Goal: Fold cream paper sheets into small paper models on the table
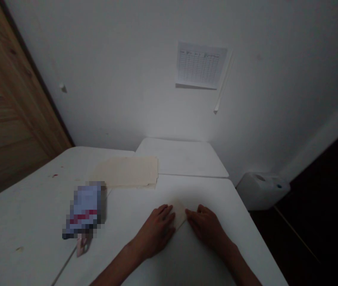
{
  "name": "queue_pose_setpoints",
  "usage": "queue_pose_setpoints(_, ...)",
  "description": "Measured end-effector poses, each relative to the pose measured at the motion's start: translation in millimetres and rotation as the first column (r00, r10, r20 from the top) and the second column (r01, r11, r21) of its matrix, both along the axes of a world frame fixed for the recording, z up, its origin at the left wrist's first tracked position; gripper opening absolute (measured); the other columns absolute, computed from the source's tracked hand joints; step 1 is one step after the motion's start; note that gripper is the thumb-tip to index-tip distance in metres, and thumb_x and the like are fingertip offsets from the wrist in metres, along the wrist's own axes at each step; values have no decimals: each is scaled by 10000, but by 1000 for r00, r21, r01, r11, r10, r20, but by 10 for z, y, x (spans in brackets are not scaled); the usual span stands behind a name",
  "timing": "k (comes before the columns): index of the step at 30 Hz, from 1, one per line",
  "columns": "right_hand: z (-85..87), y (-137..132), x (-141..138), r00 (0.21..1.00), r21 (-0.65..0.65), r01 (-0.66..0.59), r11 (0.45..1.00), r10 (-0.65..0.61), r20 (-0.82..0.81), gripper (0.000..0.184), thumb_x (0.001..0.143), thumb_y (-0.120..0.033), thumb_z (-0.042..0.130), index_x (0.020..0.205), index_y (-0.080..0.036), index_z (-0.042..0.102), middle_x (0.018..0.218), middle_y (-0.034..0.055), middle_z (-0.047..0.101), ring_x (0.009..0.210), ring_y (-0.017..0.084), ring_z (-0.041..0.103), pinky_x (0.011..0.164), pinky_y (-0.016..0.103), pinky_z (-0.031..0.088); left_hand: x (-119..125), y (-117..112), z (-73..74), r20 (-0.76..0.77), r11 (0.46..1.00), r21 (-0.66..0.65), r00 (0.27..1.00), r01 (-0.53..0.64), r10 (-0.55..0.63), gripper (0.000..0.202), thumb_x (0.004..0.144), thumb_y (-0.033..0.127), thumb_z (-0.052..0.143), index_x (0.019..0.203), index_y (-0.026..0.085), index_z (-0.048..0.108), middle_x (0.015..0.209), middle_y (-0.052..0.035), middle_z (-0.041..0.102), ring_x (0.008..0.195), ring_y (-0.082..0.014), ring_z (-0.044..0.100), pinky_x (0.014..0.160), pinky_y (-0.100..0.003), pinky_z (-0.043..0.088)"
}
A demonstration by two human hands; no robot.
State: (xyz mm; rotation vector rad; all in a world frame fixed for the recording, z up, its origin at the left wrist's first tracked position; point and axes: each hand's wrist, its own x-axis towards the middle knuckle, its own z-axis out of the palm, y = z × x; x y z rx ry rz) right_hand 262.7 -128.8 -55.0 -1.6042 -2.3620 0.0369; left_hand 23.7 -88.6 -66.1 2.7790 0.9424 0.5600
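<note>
A small beige folded sheet (179, 213), paper or cloth, lies on the white table between my two hands. My left hand (158, 228) rests on its left side with the fingers laid out flat. At the sheet's right corner, my right hand (206, 226) has its fingers curled, with the thumb and index finger closed on the edge. Part of the sheet is hidden under my left fingers. Farther back to the left lies a flat stack of larger beige sheets (130, 171) with uneven edges.
A pixelated bluish object (85, 206) and a small pinkish item (82, 244) lie on the table (32, 222) at left. A white board (183, 157) meets the wall. A printed sheet (200, 65) hangs there. A white container (262, 190) stands right of the table, a wooden door (11, 95) left.
</note>
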Motion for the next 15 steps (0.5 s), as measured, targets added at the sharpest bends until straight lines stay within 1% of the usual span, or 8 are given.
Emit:
queue_pose_setpoints(4, -27, -51, 36, 1000, 24, 26, 999, -26, 3, 283, 949, -243, 462, 1197, -249, 599, 792, 45, 616, 800, 196, 551, 723, 287, 405, -51, -35, 117, -24, 997, -33, 997, 68, -68, 423, 896, 329, 544, 1306, 230, 511, 1437, -116, 431, 1337, -349, 351, 1031, -565, 390)
queue_pose_setpoints(7, -10, -63, 21, 999, 25, 24, 999, -24, 22, 264, 944, -230, 460, 1163, -247, 606, 789, 45, 608, 793, 198, 543, 716, 290, 398, -103, -56, 197, -36, 990, -69, 992, 122, -124, 393, 904, 306, 530, 1292, 250, 537, 1443, -89, 435, 1358, -338, 328, 1045, -553, 378)
queue_pose_setpoints(11, 32, -77, -19, 999, 35, 17, 999, -19, 46, 247, 941, -216, 460, 1134, -226, 613, 782, 50, 613, 803, 205, 534, 713, 296, 391, -164, -87, 232, -11, 976, -108, 982, 187, -189, 367, 920, 277, 506, 1282, 294, 562, 1478, -47, 394, 1380, -302, 303, 1092, -530, 329)
queue_pose_setpoints(13, 45, -73, -46, 998, 49, 33, 998, -35, 54, 221, 926, -206, 484, 1094, -222, 626, 784, 52, 614, 805, 207, 531, 715, 299, 394, -177, -106, 237, 10, 978, -107, 983, 181, -181, 354, 922, 264, 497, 1265, 291, 580, 1510, -44, 334, 1390, -298, 281, 1105, -528, 309)
queue_pose_setpoints(15, 48, -53, -83, 998, 58, 39, 998, -42, 51, 167, 915, -198, 502, 1004, -219, 642, 773, 47, 616, 808, 207, 530, 723, 301, 401, -174, -123, 256, 23, 977, -109, 983, 184, -183, 363, 917, 237, 491, 1266, 280, 579, 1514, -50, 326, 1387, -289, 291, 1113, -528, 293)
